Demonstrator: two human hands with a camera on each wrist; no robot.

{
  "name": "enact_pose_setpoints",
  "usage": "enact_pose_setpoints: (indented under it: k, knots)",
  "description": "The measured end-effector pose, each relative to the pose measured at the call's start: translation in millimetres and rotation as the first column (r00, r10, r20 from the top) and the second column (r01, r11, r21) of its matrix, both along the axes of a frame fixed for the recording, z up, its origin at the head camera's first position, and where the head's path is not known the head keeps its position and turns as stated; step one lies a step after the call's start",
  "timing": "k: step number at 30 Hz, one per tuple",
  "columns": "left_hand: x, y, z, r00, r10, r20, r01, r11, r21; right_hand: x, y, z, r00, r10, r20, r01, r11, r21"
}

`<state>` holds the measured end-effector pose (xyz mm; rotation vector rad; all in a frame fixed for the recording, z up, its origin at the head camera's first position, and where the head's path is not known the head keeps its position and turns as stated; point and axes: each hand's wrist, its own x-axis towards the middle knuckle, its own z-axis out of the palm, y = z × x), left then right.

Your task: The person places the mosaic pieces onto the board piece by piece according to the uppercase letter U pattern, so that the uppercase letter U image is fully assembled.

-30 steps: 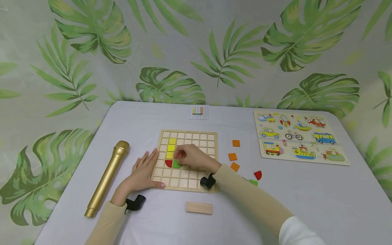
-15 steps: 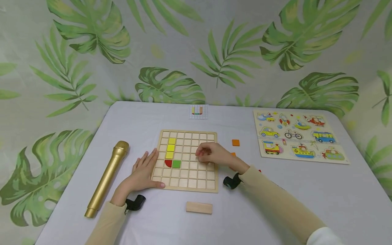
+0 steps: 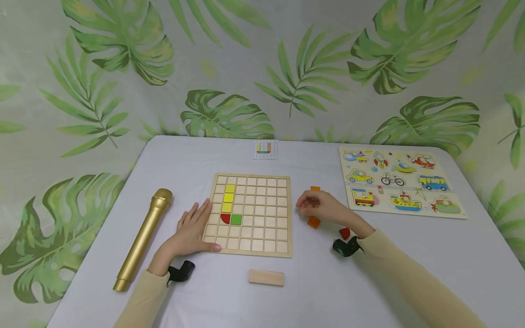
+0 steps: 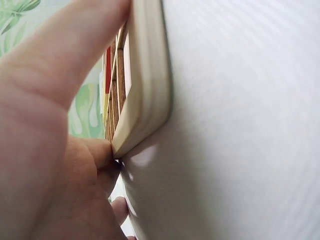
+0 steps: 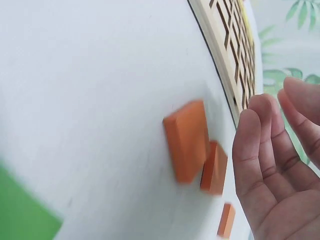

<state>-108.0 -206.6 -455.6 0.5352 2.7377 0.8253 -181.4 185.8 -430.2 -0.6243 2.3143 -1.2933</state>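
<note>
In the head view my left hand (image 3: 190, 233) rests along the left side of a wooden grid board (image 3: 259, 212), thumb on its near left corner. The left wrist view shows the thumb against the board's edge. Several yellow square tiles (image 3: 228, 198) form a column in the grid, above a red quarter-round tile (image 3: 225, 219) with a green square tile (image 3: 236, 219) beside it. Right of the board, my right hand (image 3: 326, 208) is over the orange square tiles (image 5: 189, 142), fingers loosely bent and holding nothing. One orange tile is mostly hidden under it in the head view.
A loose red quarter-round tile (image 3: 344, 233) lies near the right wrist; a blurred green piece (image 5: 22, 210) shows in the right wrist view. Around are a gold microphone (image 3: 143, 239), wooden block (image 3: 266, 277), pattern card (image 3: 265, 150) and vehicle puzzle board (image 3: 410, 214).
My right hand has let go of the green tile in the grid and moved right, off the board, to the orange tiles. The left hand has stayed in place.
</note>
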Motion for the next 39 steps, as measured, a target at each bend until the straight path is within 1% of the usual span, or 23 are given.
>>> enact_pose_setpoints:
  k: [6,9,12,15,19,22,24,29,32,35,39]
  knots:
    - [-0.4,0.4,-1.9,1.000,-0.002,0.000,0.002,1.000,0.006,6.7,26.2,-2.4,0.999,-0.021,0.030,0.022,0.999,-0.046]
    - [-0.3,0.4,-2.1,1.000,-0.002,-0.003,0.002,1.000,0.009,10.6,38.4,-4.3,0.999,-0.034,0.039,0.035,0.998,-0.046]
    - [-0.1,0.4,-1.6,1.000,-0.005,-0.007,0.005,1.000,0.005,16.2,50.6,-4.8,0.997,-0.061,0.046,0.062,0.998,-0.022]
    - [0.4,0.2,-0.1,1.000,-0.006,-0.011,0.006,1.000,0.004,22.5,62.4,-4.2,0.993,-0.093,0.069,0.094,0.995,-0.015]
    - [1.2,0.4,2.2,1.000,-0.007,-0.008,0.007,1.000,0.011,30.8,77.2,-3.4,0.990,-0.124,0.073,0.125,0.992,-0.010]
    - [1.5,0.7,3.0,1.000,-0.006,-0.002,0.006,1.000,0.012,37.0,86.4,-3.0,0.987,-0.142,0.069,0.143,0.990,-0.015]
    - [1.4,0.9,3.1,1.000,-0.004,0.000,0.004,1.000,0.010,41.6,90.9,-2.9,0.984,-0.155,0.083,0.157,0.987,-0.020]
    - [0.9,0.8,2.9,1.000,0.001,0.007,-0.001,1.000,0.012,52.8,96.6,-8.0,0.983,-0.145,0.109,0.148,0.989,-0.027]
    - [0.6,0.6,2.6,1.000,0.001,0.008,-0.001,1.000,0.013,58.6,97.2,-13.2,0.990,-0.116,0.081,0.119,0.992,-0.033]
    - [0.5,0.5,2.2,1.000,0.001,0.007,-0.001,1.000,0.013,64.8,95.2,-15.9,0.996,-0.092,0.015,0.093,0.995,-0.027]
    - [0.4,0.6,2.2,1.000,0.004,0.008,-0.004,1.000,0.014,71.9,90.9,-16.2,0.994,-0.097,-0.046,0.097,0.995,0.012]
